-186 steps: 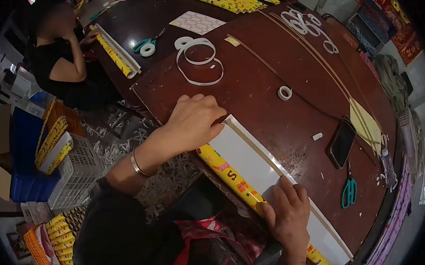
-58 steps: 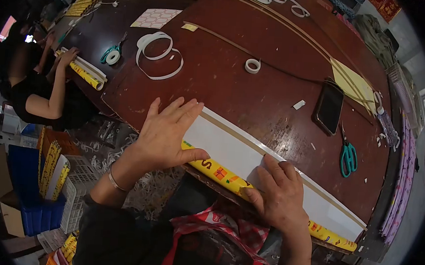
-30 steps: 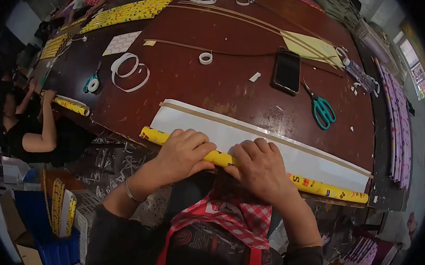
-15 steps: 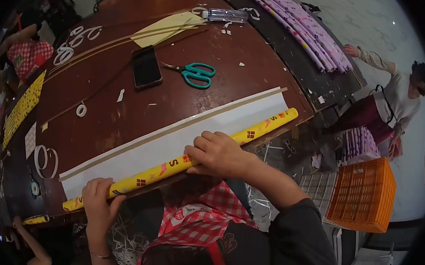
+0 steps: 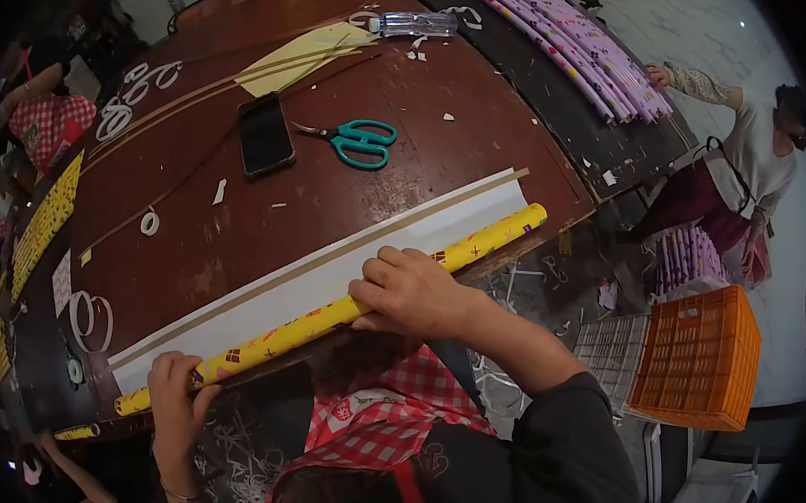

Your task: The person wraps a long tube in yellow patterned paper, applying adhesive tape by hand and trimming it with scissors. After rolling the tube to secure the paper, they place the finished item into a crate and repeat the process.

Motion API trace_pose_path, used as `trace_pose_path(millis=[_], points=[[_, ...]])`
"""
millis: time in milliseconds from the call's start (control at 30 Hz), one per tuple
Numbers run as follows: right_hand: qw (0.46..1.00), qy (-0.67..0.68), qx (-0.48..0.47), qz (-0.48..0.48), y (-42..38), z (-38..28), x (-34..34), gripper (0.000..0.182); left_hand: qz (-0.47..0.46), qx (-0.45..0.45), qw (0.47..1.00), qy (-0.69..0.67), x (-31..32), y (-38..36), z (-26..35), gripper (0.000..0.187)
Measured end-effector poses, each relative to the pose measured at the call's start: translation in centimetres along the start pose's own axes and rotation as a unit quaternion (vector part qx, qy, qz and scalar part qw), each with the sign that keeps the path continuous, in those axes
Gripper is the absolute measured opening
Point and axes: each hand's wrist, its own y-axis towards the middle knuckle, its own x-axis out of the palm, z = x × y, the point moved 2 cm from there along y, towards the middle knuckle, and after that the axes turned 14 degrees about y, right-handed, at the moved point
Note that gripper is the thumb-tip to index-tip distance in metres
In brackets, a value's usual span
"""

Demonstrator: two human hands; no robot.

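Observation:
A yellow patterned paper roll [image 5: 309,327] lies slantwise along the near table edge. Its unrolled white sheet [image 5: 259,305] spreads on the far side, with a tan strip [image 5: 347,249] along the sheet's outer edge. My left hand [image 5: 178,398] grips the roll near its left end, thumb on the near side. Right of the middle, my right hand [image 5: 408,292] is wrapped over the roll, fingers bent. Teal-handled scissors [image 5: 364,143] and a black phone [image 5: 265,135] rest beyond the sheet.
A clear bottle [image 5: 417,24] and yellow sheets [image 5: 295,57] lie farther back. Purple rolls [image 5: 576,49] are at the back right, near a person [image 5: 755,164]. An orange crate [image 5: 699,356] stands right of the table. White tape rings [image 5: 90,321] lie at left.
The roll has turned, so different parts of its pattern show, and both hands still hold it. The view has shifted slightly.

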Motion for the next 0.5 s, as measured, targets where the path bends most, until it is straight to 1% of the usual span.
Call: trace_pose_path(millis=[33,67,167,267,300,367,467,500], points=[[1.000,0.012,0.012,-0.023,0.1,0.1,0.0,0.037,-0.017,-0.001,1.000,0.002,0.3,-0.3,-0.7,0.041],[1.000,0.010,0.014,-0.022,0.1,0.1,-0.1,0.037,-0.033,-0.002,0.999,0.004,0.6,-0.3,-1.1,0.041],[1.000,0.000,-0.004,0.008,0.2,0.0,-0.5,0.038,-0.050,-0.017,0.999,0.005,0.1,0.0,-1.1,0.043],[1.000,-0.013,0.002,0.015,-0.1,0.2,-0.6,0.040,-0.027,0.006,0.999,0.029,0.0,0.3,-0.5,0.039],[1.000,0.004,0.006,0.003,-0.2,0.3,-0.6,0.041,-0.027,0.009,0.999,0.029,0.2,0.3,-0.7,0.039],[1.000,0.020,0.014,-0.008,-0.2,0.3,-0.6,0.041,-0.032,-0.022,0.999,-0.008,0.7,-0.1,-1.4,0.042],[0.998,0.029,0.036,-0.029,0.1,0.5,-0.7,0.041,-0.024,-0.027,0.999,0.007,0.7,-0.3,-1.7,0.042],[0.999,0.029,0.014,-0.017,0.1,0.6,-0.7,0.038,-0.023,-0.024,0.999,0.005,0.8,-0.3,-1.6,0.042]])
